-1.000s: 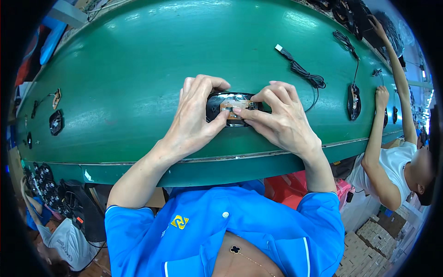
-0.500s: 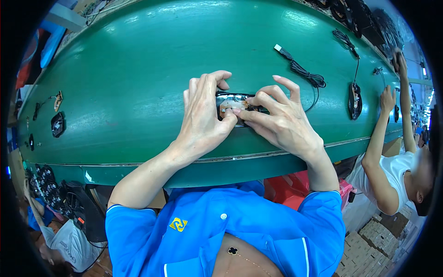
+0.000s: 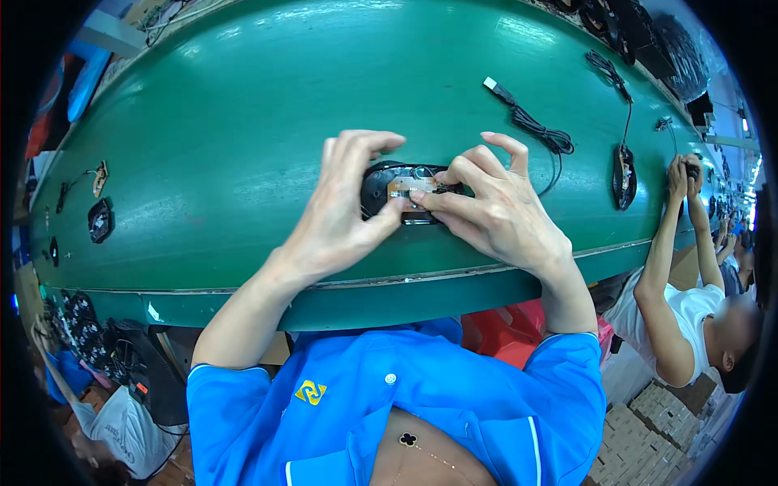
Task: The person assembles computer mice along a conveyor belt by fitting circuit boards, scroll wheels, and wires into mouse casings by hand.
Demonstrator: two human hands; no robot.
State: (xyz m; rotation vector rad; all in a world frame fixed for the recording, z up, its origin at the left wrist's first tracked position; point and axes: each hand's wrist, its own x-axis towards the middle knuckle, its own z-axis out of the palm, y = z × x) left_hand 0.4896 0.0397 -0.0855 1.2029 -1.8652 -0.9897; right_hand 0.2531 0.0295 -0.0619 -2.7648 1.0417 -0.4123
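In front of me on the green surface lies an open computer mouse, a black shell with a tan circuit board inside. My right hand has its thumb and index finger closed on the board's right end, near the cable. Its outer fingers are lifted. Beside the shell's left part is my left hand, fingers curved and apart, the thumb at the shell's near edge. Whether that thumb touches the board is hard to see. The coiled black cable with a white-tipped plug lies to the upper right.
Another opened mouse with its cable lies at right. At left are a black shell and a small circuit board. A co-worker in white works at far right. Below the left table edge sit trays of dark parts.
My left hand has drawn back leftward from the board, uncovering the shell's left part. My right hand stays nearly where it was. The co-worker's hands have come together around a dark object.
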